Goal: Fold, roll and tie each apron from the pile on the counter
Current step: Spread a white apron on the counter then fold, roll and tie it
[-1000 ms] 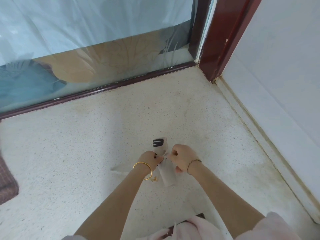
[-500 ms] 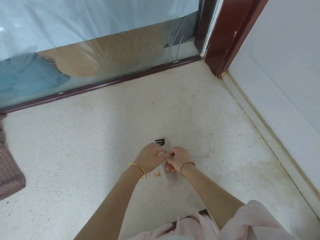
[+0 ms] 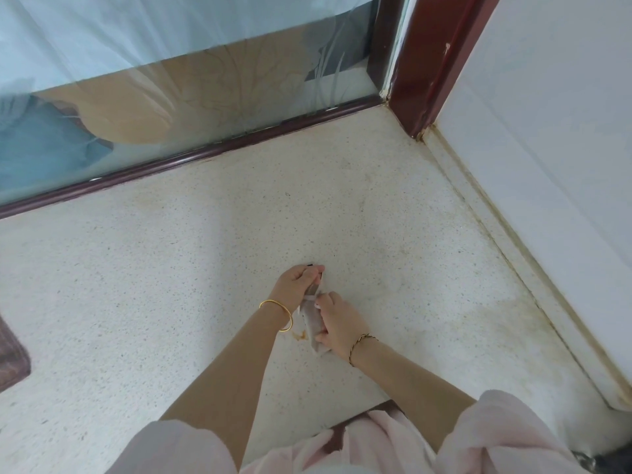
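Note:
A small rolled apron (image 3: 313, 321) of thin translucent white material lies on the speckled counter (image 3: 171, 285), between my two hands. My left hand (image 3: 298, 283) grips its far end, fingers curled over a dark printed patch that is mostly hidden. My right hand (image 3: 337, 325) holds the near part of the roll, with its fingertips at a thin white tie band across the middle. The roll's near end (image 3: 321, 348) sticks out below my right hand.
A glass panel (image 3: 171, 80) in a dark red frame runs along the counter's far edge. A white wall (image 3: 547, 165) bounds the right side. A brownish checked fabric (image 3: 12, 357) lies at the left edge. A small orange stain (image 3: 299, 335) marks the counter by my left wrist.
The hands have moved apart along the roll: my left hand went to the far end and covers the dark patch, my right hand slid to the near part. The roll looks tighter.

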`<control>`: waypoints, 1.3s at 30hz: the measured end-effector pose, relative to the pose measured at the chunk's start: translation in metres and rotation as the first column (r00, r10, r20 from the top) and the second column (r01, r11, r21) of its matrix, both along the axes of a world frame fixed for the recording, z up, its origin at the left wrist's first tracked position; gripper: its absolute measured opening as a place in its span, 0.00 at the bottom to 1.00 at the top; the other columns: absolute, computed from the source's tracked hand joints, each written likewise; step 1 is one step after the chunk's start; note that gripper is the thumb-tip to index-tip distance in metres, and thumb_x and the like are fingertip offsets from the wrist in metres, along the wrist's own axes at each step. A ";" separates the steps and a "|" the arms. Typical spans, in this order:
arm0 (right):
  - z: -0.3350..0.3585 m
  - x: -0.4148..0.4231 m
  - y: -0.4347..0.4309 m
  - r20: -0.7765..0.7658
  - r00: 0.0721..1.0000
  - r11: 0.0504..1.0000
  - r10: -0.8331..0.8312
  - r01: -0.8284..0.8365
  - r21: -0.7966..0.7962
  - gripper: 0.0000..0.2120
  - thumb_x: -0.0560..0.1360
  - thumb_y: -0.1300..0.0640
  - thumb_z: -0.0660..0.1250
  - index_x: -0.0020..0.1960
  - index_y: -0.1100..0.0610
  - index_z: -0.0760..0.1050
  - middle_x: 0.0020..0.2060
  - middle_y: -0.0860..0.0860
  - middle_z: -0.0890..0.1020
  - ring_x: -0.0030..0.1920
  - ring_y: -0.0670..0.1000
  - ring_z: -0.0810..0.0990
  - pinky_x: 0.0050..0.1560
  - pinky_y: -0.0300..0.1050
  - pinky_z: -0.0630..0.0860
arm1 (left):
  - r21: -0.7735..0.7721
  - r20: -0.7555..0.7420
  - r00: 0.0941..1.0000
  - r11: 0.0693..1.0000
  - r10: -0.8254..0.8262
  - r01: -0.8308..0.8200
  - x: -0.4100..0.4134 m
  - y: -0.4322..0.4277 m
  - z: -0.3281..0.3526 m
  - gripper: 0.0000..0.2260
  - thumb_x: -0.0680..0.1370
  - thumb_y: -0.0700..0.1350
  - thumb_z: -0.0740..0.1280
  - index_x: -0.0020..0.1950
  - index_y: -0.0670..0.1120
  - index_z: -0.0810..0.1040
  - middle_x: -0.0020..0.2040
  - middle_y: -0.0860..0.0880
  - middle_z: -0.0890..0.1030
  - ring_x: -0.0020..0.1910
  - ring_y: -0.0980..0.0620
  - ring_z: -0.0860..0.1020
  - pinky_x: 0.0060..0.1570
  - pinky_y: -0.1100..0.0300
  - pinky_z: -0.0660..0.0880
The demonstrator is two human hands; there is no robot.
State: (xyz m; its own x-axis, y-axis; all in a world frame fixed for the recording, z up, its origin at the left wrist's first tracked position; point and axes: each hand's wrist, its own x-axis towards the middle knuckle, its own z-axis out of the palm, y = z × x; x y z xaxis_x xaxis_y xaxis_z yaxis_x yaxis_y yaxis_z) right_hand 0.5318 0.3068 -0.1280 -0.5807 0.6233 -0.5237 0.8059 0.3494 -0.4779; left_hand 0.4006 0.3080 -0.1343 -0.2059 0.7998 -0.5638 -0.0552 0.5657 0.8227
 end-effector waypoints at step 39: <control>0.015 0.010 0.045 -0.011 0.989 0.975 -0.146 0.146 0.166 0.08 0.79 0.54 0.60 0.52 0.56 0.75 0.47 0.53 0.79 0.48 0.54 0.78 0.46 0.46 0.74 | -0.075 -0.401 0.875 0.961 -0.272 0.264 0.010 -0.004 0.010 0.09 0.80 0.41 0.58 0.41 0.47 0.71 0.32 0.47 0.75 0.31 0.48 0.74 0.34 0.60 0.71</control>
State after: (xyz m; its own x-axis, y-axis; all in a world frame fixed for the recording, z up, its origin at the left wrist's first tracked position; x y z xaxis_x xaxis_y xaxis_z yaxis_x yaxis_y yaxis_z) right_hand 0.5414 0.3514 -0.1130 -0.4764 0.7796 -0.4066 0.8547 0.3022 -0.4220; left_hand 0.4107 0.3036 -0.1243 -0.1975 0.8477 -0.4924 0.4353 0.5259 0.7307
